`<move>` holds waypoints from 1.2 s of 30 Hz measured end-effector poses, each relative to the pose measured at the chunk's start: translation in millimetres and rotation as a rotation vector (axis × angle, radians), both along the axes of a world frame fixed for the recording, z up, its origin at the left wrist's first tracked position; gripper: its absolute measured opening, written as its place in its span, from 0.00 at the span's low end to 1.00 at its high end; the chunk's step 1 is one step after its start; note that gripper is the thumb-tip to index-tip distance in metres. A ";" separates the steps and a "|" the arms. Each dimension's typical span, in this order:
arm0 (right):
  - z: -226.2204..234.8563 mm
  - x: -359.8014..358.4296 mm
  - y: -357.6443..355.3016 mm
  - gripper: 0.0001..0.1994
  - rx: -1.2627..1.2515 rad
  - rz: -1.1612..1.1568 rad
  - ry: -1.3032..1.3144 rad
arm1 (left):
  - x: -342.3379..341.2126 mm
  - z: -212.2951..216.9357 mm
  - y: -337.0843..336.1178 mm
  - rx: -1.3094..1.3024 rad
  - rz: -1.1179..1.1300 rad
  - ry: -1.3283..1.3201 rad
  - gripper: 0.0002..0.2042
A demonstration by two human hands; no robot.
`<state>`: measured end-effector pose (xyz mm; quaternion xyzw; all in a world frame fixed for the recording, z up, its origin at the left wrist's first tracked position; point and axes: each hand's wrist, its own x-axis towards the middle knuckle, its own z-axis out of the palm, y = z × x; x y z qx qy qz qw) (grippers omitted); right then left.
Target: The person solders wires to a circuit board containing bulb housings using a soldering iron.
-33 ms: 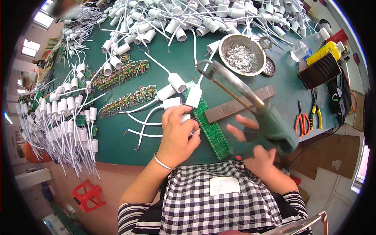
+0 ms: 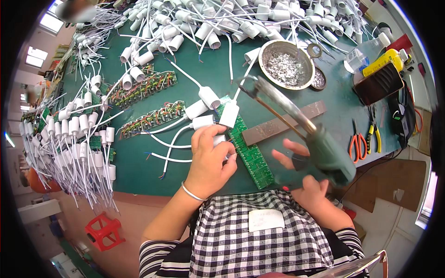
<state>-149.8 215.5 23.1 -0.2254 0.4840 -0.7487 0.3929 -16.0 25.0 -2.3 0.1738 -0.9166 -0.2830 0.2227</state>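
Closed in the right hand's grip, the green soldering gun is held with its tip far-left over the green circuit board strip, whose near-right-running length is pinned by the left hand, closed on a white socket.

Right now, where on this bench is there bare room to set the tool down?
Bare green mat lies right of the grey metal bar, bordered by the orange-handled cutters and the metal bowl. Another patch sits below the loose white wires, near the bench edge. The top and left are crowded with white sockets.
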 end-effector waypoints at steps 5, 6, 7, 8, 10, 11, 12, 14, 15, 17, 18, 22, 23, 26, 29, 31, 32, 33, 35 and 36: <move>-2.8 -5.0 47.6 0.41 0.172 0.068 0.166 | -2.7 3.6 0.9 -0.018 0.017 -0.025 0.06; -8.1 -20.3 53.6 0.36 0.230 0.136 0.727 | -4.6 8.8 1.0 -0.036 0.029 -0.075 0.06; -9.7 -27.3 60.2 0.36 0.231 0.136 0.727 | -6.1 12.9 1.3 -0.055 0.041 -0.125 0.05; -10.9 -32.5 65.5 0.31 0.246 0.209 0.905 | -7.3 15.2 1.7 -0.055 0.040 -0.125 0.05; -17.3 -6.3 70.1 0.20 0.262 0.023 0.491 | -9.7 17.9 3.0 -0.066 0.061 -0.199 0.04; -13.1 -5.4 69.5 0.20 0.259 0.028 0.490 | -9.2 17.7 3.1 -0.068 0.066 -0.201 0.04; -4.6 -5.5 68.9 0.20 0.373 0.106 0.485 | -8.7 17.5 3.1 -0.080 0.083 -0.195 0.04; -21.7 -5.1 79.9 0.18 0.403 0.148 0.976 | -11.0 18.4 3.2 -0.088 0.088 -0.181 0.04; -26.6 -4.7 79.1 0.18 0.403 0.148 0.976 | -11.7 19.0 3.6 -0.093 0.092 -0.189 0.03; -31.2 -4.4 75.9 0.17 0.384 0.139 1.136 | -12.5 19.5 4.1 -0.097 0.097 -0.196 0.03; -32.8 -3.3 77.3 0.17 0.383 0.140 1.137 | -12.7 19.4 4.0 -0.104 0.101 -0.198 0.03; -36.6 6.3 79.9 0.16 0.511 0.137 0.648 | -15.1 20.8 3.5 -0.097 0.099 -0.208 0.03; -37.5 7.9 78.1 0.16 0.492 0.103 0.731 | -14.8 20.5 3.4 -0.097 0.102 -0.208 0.03; -31.4 -2.4 74.3 0.17 0.383 0.205 1.086 | -14.1 19.0 3.0 -0.103 0.115 -0.201 0.03; -22.7 -0.3 65.6 0.16 0.379 0.184 1.070 | -13.5 18.2 2.5 -0.081 0.100 -0.235 0.04; -24.0 1.7 65.5 0.15 0.371 0.145 1.036 | -13.7 18.1 2.8 -0.081 0.105 -0.238 0.04; -24.3 2.7 65.9 0.13 0.363 0.106 1.002 | -13.7 18.1 2.6 -0.080 0.105 -0.237 0.04; -24.9 2.8 66.4 0.13 0.363 0.106 1.003 | -13.6 18.1 2.4 -0.073 0.102 -0.235 0.04; -27.1 2.1 68.2 0.11 0.358 0.093 1.074 | -13.5 18.0 2.3 -0.066 0.099 -0.234 0.04; -28.8 2.3 69.6 0.11 0.359 0.092 1.074 | -13.6 17.8 2.4 -0.071 0.099 -0.233 0.04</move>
